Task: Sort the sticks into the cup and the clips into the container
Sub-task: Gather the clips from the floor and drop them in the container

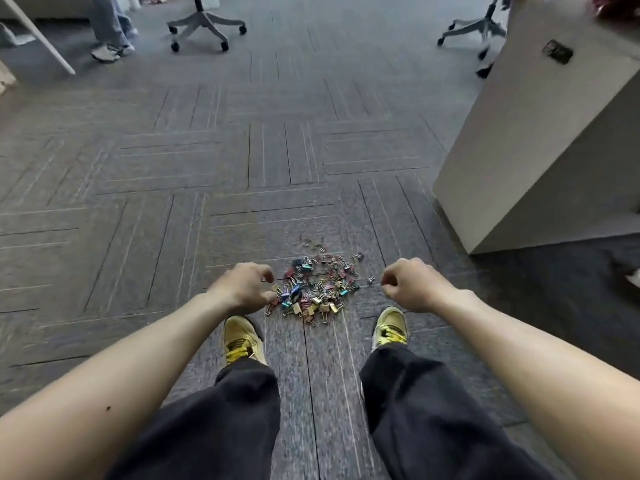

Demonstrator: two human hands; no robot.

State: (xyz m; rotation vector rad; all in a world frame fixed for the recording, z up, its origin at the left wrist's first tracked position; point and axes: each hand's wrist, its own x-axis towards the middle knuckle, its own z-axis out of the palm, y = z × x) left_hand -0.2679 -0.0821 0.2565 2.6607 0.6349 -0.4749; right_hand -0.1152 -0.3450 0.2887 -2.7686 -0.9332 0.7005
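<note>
A heap of small colourful binder clips (317, 289) lies on the grey carpet just in front of my yellow shoes. My left hand (242, 285) hovers at the heap's left edge, fingers bent like a claw with a gap between thumb and forefinger; the thumb is right by the nearest clips. My right hand (412, 284) is to the right of the heap, a little apart from it, fingers curled in with thumb against forefinger. I see nothing in either hand, though both palms face away. No sticks, cup or container are in view.
A white cabinet (540, 140) stands on the floor at the right, close to the heap. Two office chair bases (204, 26) (481, 29) are at the back. Another person's legs and shoes (110, 46) are at the far left, beside a white table leg (41, 39).
</note>
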